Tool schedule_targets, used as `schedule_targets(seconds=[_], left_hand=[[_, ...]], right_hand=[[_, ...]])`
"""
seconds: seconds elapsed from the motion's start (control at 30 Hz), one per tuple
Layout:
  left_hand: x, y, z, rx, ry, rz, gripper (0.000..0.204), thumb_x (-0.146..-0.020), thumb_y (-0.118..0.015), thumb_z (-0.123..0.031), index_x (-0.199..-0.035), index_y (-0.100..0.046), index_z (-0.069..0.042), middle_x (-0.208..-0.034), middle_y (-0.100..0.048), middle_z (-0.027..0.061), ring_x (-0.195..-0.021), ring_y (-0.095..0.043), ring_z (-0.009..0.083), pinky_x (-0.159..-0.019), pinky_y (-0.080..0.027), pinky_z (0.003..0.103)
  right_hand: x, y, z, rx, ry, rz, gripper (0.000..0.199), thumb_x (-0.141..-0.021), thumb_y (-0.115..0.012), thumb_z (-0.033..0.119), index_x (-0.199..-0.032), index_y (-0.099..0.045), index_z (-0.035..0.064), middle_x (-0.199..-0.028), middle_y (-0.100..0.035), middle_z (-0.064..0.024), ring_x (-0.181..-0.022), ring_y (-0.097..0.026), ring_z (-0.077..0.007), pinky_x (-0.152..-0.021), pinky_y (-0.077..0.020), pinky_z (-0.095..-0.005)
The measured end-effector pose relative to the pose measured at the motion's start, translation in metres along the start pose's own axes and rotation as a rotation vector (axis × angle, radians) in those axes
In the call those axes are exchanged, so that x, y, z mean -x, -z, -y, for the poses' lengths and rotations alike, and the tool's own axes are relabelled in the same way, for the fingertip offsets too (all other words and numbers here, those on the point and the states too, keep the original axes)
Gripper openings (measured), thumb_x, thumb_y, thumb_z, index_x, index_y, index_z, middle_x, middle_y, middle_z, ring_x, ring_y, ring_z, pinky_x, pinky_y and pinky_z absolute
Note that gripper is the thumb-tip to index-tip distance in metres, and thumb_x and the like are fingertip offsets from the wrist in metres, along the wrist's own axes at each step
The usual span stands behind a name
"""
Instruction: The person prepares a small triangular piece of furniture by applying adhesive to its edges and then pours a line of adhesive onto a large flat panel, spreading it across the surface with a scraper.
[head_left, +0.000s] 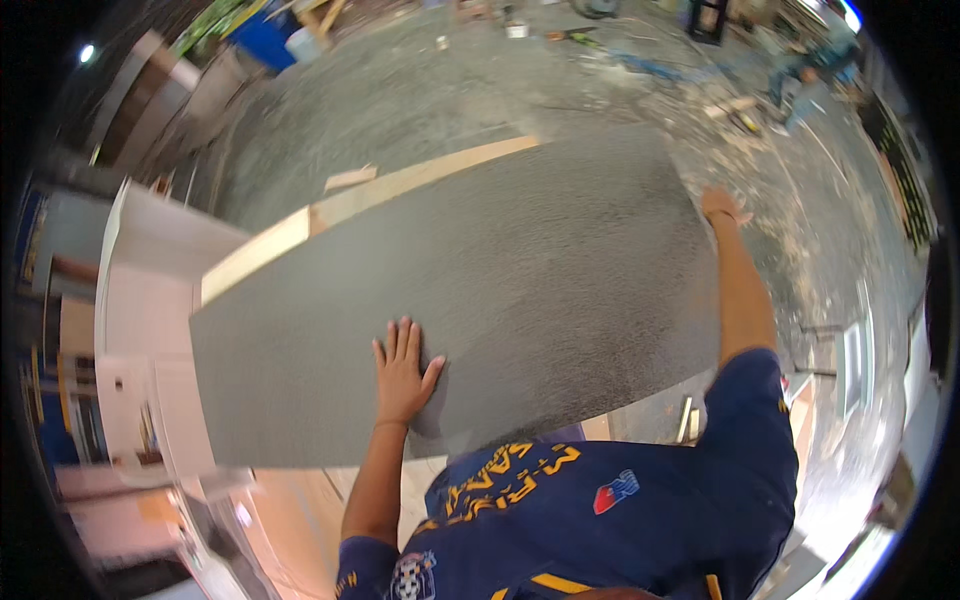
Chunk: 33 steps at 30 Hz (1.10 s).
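A large dark grey sheet (pixel 520 270) with a fine textured surface lies in front of me, over pale wooden boards. My left hand (pixel 403 372) rests flat on it near its front edge, fingers spread. At the sheet's right end is my right hand (pixel 722 205), its arm reaching along that edge. The fingers there stretch outward past the edge and hold nothing that I can see; whether the palm touches the sheet cannot be made out. Along the far edge a pale wooden strip (pixel 425 168) and a thicker light block (pixel 258 255) stick out from beneath.
A white panelled cabinet-like piece (pixel 150 300) stands against the sheet's left end. Scraps and dust litter the concrete floor (pixel 400 110). A blue bin (pixel 264 38) is at the far left. Another person (pixel 815 65) is low down at the far right, near wood offcuts (pixel 730 106).
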<state>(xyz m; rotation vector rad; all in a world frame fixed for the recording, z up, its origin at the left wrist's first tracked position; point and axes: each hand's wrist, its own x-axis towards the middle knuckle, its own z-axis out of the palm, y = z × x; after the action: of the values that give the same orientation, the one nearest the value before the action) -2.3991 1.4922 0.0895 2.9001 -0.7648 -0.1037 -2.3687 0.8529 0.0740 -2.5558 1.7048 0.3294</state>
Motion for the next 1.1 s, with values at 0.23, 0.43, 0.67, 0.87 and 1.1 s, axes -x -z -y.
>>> schedule_targets(seconds=[0.23, 0.43, 0.67, 0.87, 1.1], left_hand=[[-0.028, -0.025, -0.100, 0.138, -0.363, -0.141, 0.059, -0.088, -0.050, -0.049, -0.133, -0.047, -0.010, -0.146, -0.034, 0.0120, -0.137, -0.026, 0.0311, -0.108, -0.014, 0.061], [-0.045, -0.038, -0.089, 0.282, -0.266, -0.215, 0.062, -0.087, -0.048, -0.054, -0.136, -0.046, -0.015, -0.145, -0.036, 0.0120, -0.138, -0.025, 0.0299, -0.111, -0.011, 0.057], [0.172, -0.024, 0.221, -0.058, 0.723, -0.369, 0.065, -0.088, -0.046, -0.054, -0.133, -0.047, -0.007, -0.139, -0.043, 0.0181, -0.133, -0.034, 0.0325, -0.110, -0.023, 0.045], [0.402, -0.013, 0.366, 0.050, 1.835, -0.289, 0.071, -0.095, -0.031, -0.053, -0.141, -0.031, 0.001, -0.146, -0.032, 0.0198, -0.137, -0.028, 0.0305, -0.112, -0.022, 0.041], [0.285, -0.009, 0.336, 1.111, 1.217, -0.784, 0.075, -0.095, -0.043, -0.041, -0.145, -0.012, 0.005, -0.151, -0.013, 0.0260, -0.142, -0.010, 0.0352, -0.115, -0.011, 0.036]], right_hand=[[0.233, -0.040, 0.035, -0.201, 0.907, -0.044, 0.066, -0.093, -0.036, 0.056, -0.145, -0.032, 0.0155, -0.153, -0.022, -0.0118, -0.142, -0.015, -0.0309, -0.111, -0.0113, -0.0578], [0.248, -0.061, 0.029, 0.043, 0.789, -0.242, 0.070, -0.090, -0.036, 0.064, -0.145, -0.032, 0.0208, -0.153, -0.023, -0.0100, -0.141, -0.018, -0.0306, -0.111, -0.0156, -0.0566], [0.237, -0.072, 0.037, 0.033, 0.728, -0.238, 0.069, -0.090, -0.033, 0.064, -0.146, -0.029, 0.0238, -0.154, -0.020, -0.0091, -0.142, -0.016, -0.0302, -0.111, -0.0143, -0.0575], [0.277, -0.064, 0.048, 0.051, 0.422, -0.160, 0.069, -0.092, -0.032, 0.062, -0.146, -0.027, 0.0199, -0.153, -0.020, -0.0108, -0.141, -0.018, -0.0306, -0.108, -0.0156, -0.0603], [0.544, -0.103, 0.172, -0.125, 1.093, -0.262, 0.061, -0.086, -0.052, 0.051, -0.130, -0.050, 0.0077, -0.144, -0.035, -0.0202, -0.136, -0.025, -0.0375, -0.106, -0.0196, -0.0580]])
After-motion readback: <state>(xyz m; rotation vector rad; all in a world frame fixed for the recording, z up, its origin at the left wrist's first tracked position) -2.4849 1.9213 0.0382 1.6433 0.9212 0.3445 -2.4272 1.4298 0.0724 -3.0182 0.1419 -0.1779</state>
